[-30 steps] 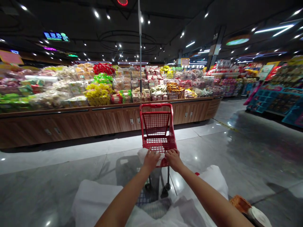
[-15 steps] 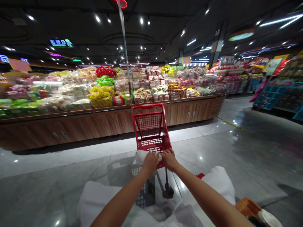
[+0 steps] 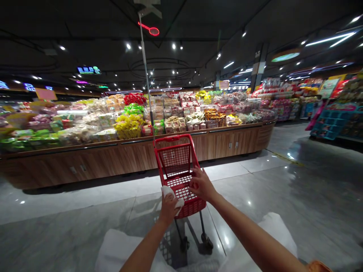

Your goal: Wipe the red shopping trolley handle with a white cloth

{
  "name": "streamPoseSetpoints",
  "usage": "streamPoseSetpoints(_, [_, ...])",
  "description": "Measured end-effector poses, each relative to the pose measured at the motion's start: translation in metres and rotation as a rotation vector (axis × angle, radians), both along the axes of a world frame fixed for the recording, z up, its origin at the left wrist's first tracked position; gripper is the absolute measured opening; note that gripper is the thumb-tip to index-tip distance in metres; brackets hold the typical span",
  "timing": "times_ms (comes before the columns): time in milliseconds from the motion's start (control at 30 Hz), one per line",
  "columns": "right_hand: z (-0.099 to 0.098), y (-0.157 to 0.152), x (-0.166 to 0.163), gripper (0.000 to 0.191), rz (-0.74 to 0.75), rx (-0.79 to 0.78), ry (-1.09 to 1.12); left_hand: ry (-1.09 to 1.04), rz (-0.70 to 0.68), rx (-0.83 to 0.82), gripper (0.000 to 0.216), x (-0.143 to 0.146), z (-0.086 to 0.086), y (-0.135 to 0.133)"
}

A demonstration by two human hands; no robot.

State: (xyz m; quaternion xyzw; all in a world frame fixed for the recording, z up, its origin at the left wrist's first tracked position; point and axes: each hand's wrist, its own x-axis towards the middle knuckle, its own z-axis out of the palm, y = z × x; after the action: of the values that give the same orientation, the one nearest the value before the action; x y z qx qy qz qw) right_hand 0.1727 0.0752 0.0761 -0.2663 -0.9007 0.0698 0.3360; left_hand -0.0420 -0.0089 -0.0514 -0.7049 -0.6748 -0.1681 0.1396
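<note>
A small red shopping cart stands in front of me, with a slatted basket and black wheels on thin legs. My left hand is closed around a crumpled white cloth at the cart's near left rim. Part of the cloth hangs over that edge. Above the right side of the basket is my right hand, its outer fingers spread and the thumb and index finger curled close together. I see nothing in it. A tall pole rises from the cart's far left corner.
Behind the cart runs a long wooden display counter heaped with packaged food. At the right stands a blue rack. Grey shiny floor lies around the cart, and an orange object shows at the bottom right edge.
My right hand has lifted off the cart's near edge and its fingers have spread. My left hand, still on the white cloth, has moved to the left corner. The view has tilted up.
</note>
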Motion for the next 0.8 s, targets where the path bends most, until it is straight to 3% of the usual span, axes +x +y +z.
streamPoseSetpoints(100, [0.067,-0.028,-0.007,0.016,0.01,0.239,0.08,-0.037,-0.005,-0.016,0.014,0.004,0.002,0.001])
streamPoseSetpoints(167, [0.1,-0.046,-0.009,0.015,0.029,0.322,0.067,-0.049,-0.003,-0.022,0.013,0.003,0.004,0.0])
streamPoseSetpoints(267, [0.123,-0.062,-0.011,0.015,0.04,0.384,0.061,-0.059,0.016,-0.029,0.014,0.003,0.005,-0.003])
streamPoseSetpoints(367, [0.122,-0.066,-0.015,0.014,0.045,0.41,0.115,-0.066,0.031,-0.042,0.016,0.007,0.006,-0.006])
streamPoseSetpoints(500, [0.097,-0.06,-0.024,0.013,0.12,0.373,0.119,-0.084,0.07,-0.013,0.017,0.014,0.008,-0.009])
streamPoseSetpoints(600, [0.055,-0.048,-0.03,0.006,0.191,0.23,-0.042,-0.082,0.088,0.038,0.019,0.018,0.008,-0.012])
streamPoseSetpoints(733, [-0.03,-0.029,-0.033,0.056,0.085,-0.07,-0.257,-0.013,0.076,0.075,0.014,0.024,0.004,-0.014])
streamPoseSetpoints(800, [-0.071,-0.022,-0.029,0.069,0.036,-0.176,-0.352,0.031,0.081,0.076,0.012,0.027,0.003,-0.015])
